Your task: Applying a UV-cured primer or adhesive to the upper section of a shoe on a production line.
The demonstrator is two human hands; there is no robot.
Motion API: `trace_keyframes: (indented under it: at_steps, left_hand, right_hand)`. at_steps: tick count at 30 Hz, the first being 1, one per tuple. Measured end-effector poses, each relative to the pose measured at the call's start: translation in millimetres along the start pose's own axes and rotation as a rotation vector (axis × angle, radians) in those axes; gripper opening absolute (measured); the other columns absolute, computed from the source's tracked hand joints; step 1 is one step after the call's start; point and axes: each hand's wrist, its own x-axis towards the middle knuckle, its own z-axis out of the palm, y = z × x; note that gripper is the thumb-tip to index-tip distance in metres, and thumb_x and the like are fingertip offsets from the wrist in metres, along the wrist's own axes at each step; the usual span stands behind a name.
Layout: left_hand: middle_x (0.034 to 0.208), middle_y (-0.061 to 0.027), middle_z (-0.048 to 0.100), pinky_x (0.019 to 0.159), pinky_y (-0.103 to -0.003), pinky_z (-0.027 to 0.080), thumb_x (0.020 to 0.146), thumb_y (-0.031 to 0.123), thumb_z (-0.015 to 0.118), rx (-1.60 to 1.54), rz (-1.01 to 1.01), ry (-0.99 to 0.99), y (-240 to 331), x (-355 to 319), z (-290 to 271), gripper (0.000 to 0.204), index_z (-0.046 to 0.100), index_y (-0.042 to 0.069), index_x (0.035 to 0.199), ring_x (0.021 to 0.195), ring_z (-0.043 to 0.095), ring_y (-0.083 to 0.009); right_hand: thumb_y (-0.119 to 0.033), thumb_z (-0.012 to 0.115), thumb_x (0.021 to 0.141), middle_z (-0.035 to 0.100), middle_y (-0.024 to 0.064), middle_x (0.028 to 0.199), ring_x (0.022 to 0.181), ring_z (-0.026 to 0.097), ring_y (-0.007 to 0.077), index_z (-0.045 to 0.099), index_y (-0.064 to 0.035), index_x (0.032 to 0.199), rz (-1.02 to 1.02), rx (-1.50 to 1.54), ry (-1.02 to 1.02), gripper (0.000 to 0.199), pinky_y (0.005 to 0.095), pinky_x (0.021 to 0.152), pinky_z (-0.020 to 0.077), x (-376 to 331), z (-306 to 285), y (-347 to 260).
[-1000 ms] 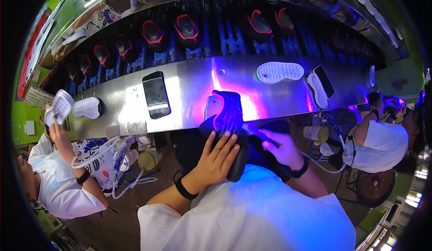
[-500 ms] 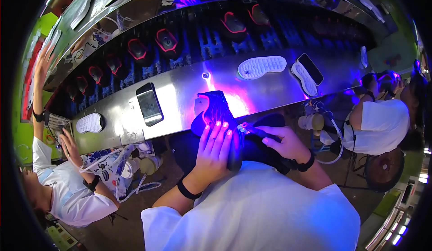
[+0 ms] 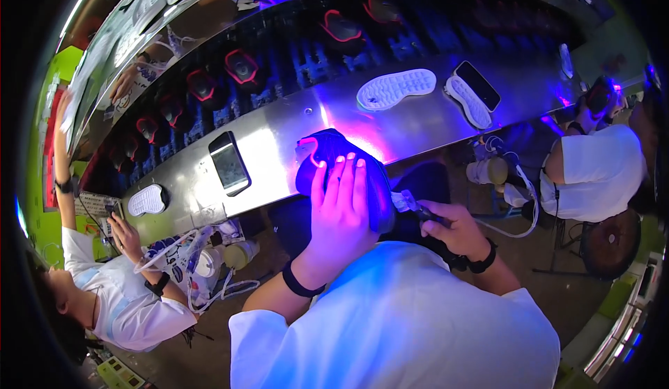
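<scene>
In front of my body is a dark shoe upper (image 3: 331, 145) with a glowing pink-red line along its edge, lit by violet light. My left hand (image 3: 341, 208) holds it, fingers laid over its top and the thumb hidden. Near its right side, a brush (image 3: 410, 201) with pale bristles and a dark handle is gripped in my right hand (image 3: 453, 230). The bristle end is close to the upper's side; I cannot tell whether they touch.
Beyond the metal bench edge (image 3: 279, 134), dark uppers with red outlines (image 3: 242, 67) line a conveyor. White soles (image 3: 397, 89) and two phones (image 3: 230, 164) lie on the bench. Co-workers sit to the left (image 3: 132, 284) and right (image 3: 592, 173). Pots and pale tubes (image 3: 240, 253) hang below the bench.
My right hand and the brush have moved down and slightly right, so more bristles show. The upper has turned a little under my left hand. The view has shifted slightly.
</scene>
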Motion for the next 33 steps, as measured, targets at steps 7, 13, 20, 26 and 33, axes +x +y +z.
trace_keyframes:
  at_steps: [7,13,20,26,33]
  left_hand:
    - [0.123,-0.021,0.066,0.111,-0.055,0.039,0.08,0.032,0.072,0.044,-0.059,0.091,3,41,6,0.065,0.058,-0.009,0.129,0.111,0.066,-0.0324]
    - [0.114,-0.0215,0.069,0.109,-0.053,0.039,0.057,0.04,0.089,-0.074,-0.126,0.077,-17,69,5,0.092,0.058,-0.006,0.13,0.106,0.068,-0.0338]
    - [0.112,-0.0203,0.07,0.108,-0.052,0.042,0.054,0.044,0.092,-0.175,-0.213,0.009,-53,97,-1,0.1,0.057,-0.006,0.133,0.105,0.068,-0.0373]
    - [0.121,-0.0236,0.065,0.1,-0.048,0.05,0.059,0.037,0.094,-0.024,-0.24,-0.215,-95,89,-10,0.115,0.038,0.003,0.152,0.109,0.065,-0.0405]
    - [0.114,-0.0211,0.067,0.083,-0.045,0.058,0.061,0.033,0.094,-0.172,-0.221,-0.321,-131,51,-5,0.114,0.035,0.005,0.154,0.099,0.069,-0.0396]
  right_hand:
    - [-0.006,0.07,0.095,0.067,0.0062,0.087,0.078,0.062,0.0127,0.062,-0.0049,0.138,-0.071,-0.166,0.239,0.044,0.0276,0.074,0.0508,-3,4,-28]
    - [-0.005,0.073,0.09,0.061,0.0123,0.084,0.072,0.06,0.024,0.065,-0.0071,0.134,-0.195,-0.571,0.309,0.045,0.0322,0.069,0.0483,29,-14,-76]
    - [-0.004,0.072,0.089,0.06,0.0127,0.083,0.069,0.058,0.026,0.066,-0.0045,0.131,-0.315,-0.682,0.262,0.043,0.0334,0.066,0.0479,83,-32,-94]
    - [-0.004,0.072,0.092,0.064,0.0089,0.083,0.07,0.059,0.0171,0.065,-0.0024,0.133,-0.343,-0.448,0.317,0.041,0.0304,0.068,0.049,122,-27,-45]
    - [-0.007,0.07,0.095,0.073,0.0069,0.103,0.088,0.065,0.0109,0.064,0.0012,0.134,-0.066,-0.131,0.113,0.04,0.0288,0.082,0.052,136,-23,-49]
